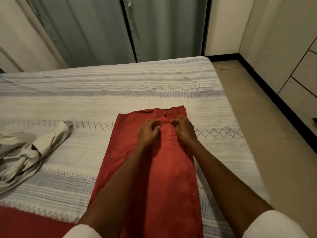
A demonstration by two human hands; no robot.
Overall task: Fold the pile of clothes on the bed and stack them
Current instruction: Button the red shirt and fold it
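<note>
Your red garment [161, 169] lies flat and lengthwise on the bed [120, 86], its collar end pointing away from you toward the curtains [106, 28] and its lower part running back to your body. A dark button [165, 115] sits on the placket just beyond your fingers. Your left hand [148, 132] rests on the cloth left of the placket with its fingers curled in, pinching the fabric near the neckline; your right hand [183, 128] mirrors it on the right side of the placket, fingers bent and gripping the cloth too. The two hands sit close together, with only the placket strip between them. White sleeves [274, 225] show at your upper arms. Well to the left of the red garment, a crumpled beige garment [32, 152] lies unfolded on the same patterned white bedspread. To the right of the red garment, past the bed's edge, is tan floor [267, 134] with a dark skirting line along the wall.
</note>
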